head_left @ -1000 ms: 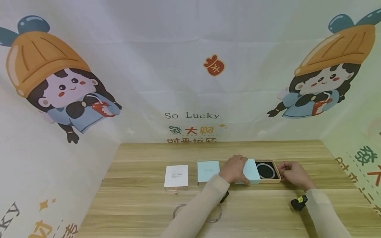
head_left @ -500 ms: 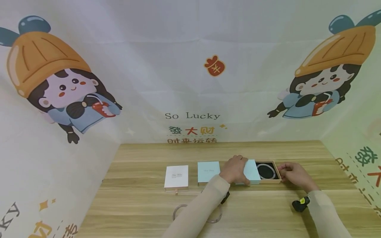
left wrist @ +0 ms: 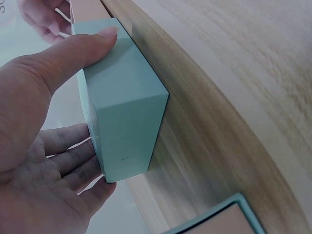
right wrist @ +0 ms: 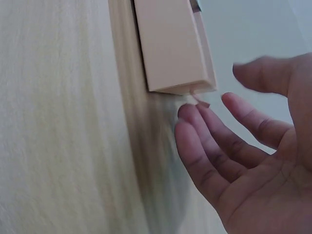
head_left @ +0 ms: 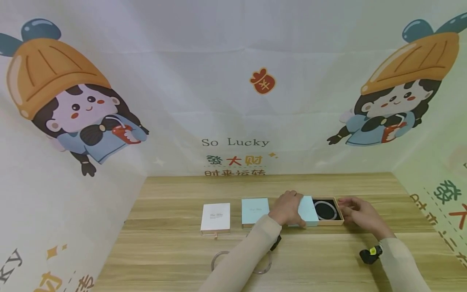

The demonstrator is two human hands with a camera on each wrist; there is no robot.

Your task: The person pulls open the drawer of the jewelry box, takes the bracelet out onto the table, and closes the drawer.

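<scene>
My left hand (head_left: 287, 208) grips a light blue box sleeve (head_left: 308, 211), thumb on its near side and fingers on the far side, as the left wrist view (left wrist: 129, 80) shows. From the sleeve's right end a pinkish drawer (head_left: 330, 222) sticks out. A pale bangle (head_left: 335, 211) lies in it around a black insert. Just off the drawer's end is my right hand (head_left: 363, 215), fingers loosely bent and thumb apart. In the right wrist view, a small ribbon tab (right wrist: 200, 101) hangs from the drawer, close to the fingertips; whether they touch it I cannot tell.
A second light blue box (head_left: 254, 210) stands left of my left hand, with a white box (head_left: 216, 215) further left. Nearer me, parts of clear bangles (head_left: 216, 257) show on both sides of my left sleeve. A printed cloth (head_left: 175, 121) surrounds the wooden table (head_left: 175, 186).
My right thumb and fingers have come apart at the drawer's end, and the hand has shifted very slightly. My left hand, the box and the drawer have stayed put.
</scene>
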